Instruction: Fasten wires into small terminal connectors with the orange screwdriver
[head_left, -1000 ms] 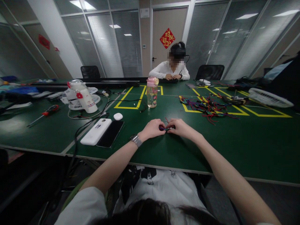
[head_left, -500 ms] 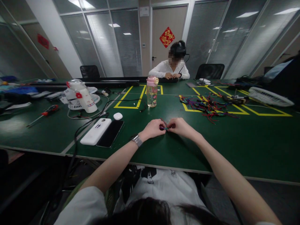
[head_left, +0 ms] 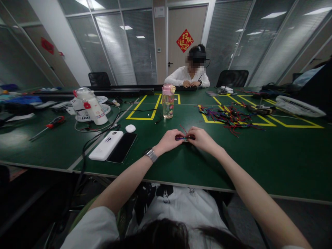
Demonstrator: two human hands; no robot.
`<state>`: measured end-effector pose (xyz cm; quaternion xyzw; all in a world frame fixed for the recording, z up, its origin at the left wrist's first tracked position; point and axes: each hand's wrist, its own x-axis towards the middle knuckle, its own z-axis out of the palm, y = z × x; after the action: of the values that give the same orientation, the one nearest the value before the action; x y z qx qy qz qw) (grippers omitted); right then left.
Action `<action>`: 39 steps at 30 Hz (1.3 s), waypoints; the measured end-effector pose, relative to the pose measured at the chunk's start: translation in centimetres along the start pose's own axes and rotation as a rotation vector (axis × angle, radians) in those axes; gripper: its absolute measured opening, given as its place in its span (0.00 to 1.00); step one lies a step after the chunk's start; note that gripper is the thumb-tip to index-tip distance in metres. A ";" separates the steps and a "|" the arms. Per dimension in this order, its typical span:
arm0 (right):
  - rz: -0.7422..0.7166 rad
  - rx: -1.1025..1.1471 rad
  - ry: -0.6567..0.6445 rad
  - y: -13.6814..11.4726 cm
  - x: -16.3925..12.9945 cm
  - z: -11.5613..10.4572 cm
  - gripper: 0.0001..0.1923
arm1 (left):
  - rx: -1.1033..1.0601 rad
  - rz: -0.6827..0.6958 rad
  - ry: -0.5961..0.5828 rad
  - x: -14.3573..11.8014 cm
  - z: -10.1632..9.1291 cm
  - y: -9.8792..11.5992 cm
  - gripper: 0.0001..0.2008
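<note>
Close together over the green table [head_left: 181,162], my two hands pinch a small circuit board with wires [head_left: 185,138]. My left hand [head_left: 171,140] wears a metal-band watch and grips the left end, where purplish wires show between the fingers. On the other end, the fingertips of my right hand [head_left: 199,138] are closed. A red wire [head_left: 183,129] sticks up behind the fingertips. Most of the board is hidden by my fingers. Beyond my right hand lies a tangled pile of similar wired boards [head_left: 228,116], partly inside a yellow-taped box.
A pink-lidded bottle [head_left: 168,102] stands ahead of my hands. To the left lie a white power bank [head_left: 106,145], a black phone [head_left: 121,148], a white case [head_left: 130,128], cables and a screwdriver [head_left: 49,127]. Across the table sits a person [head_left: 186,76] in white.
Both hands have shifted slightly away from me with the board. The board has turned a little, and the red wire now points up and to the left.
</note>
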<state>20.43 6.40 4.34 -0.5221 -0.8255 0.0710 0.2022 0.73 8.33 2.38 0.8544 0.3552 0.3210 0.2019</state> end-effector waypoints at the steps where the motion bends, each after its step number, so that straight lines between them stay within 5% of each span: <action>1: -0.001 0.006 0.005 0.0 0.0 0.0 0.09 | -0.016 0.000 0.008 0.0 0.0 0.0 0.07; 9: -0.057 0.028 -0.005 0.1 0.0 0.1 0.08 | -0.066 -0.020 0.024 0.1 -0.1 -0.3 0.06; 16: -0.251 -0.334 0.127 0.1 0.0 0.6 0.05 | -0.046 -0.034 0.035 0.2 0.0 -0.2 0.06; 25: -0.361 -0.446 0.157 0.1 -0.1 0.7 0.04 | -0.048 -0.041 0.058 0.1 0.0 -0.3 0.07; 39: -0.238 -0.038 0.111 1.2 0.1 1.0 0.05 | -0.028 -0.045 0.063 0.1 -0.2 -0.1 0.05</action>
<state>20.92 7.14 3.05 -0.4273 -0.8705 0.0020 0.2444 0.59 8.51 2.47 0.8327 0.3760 0.3481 0.2098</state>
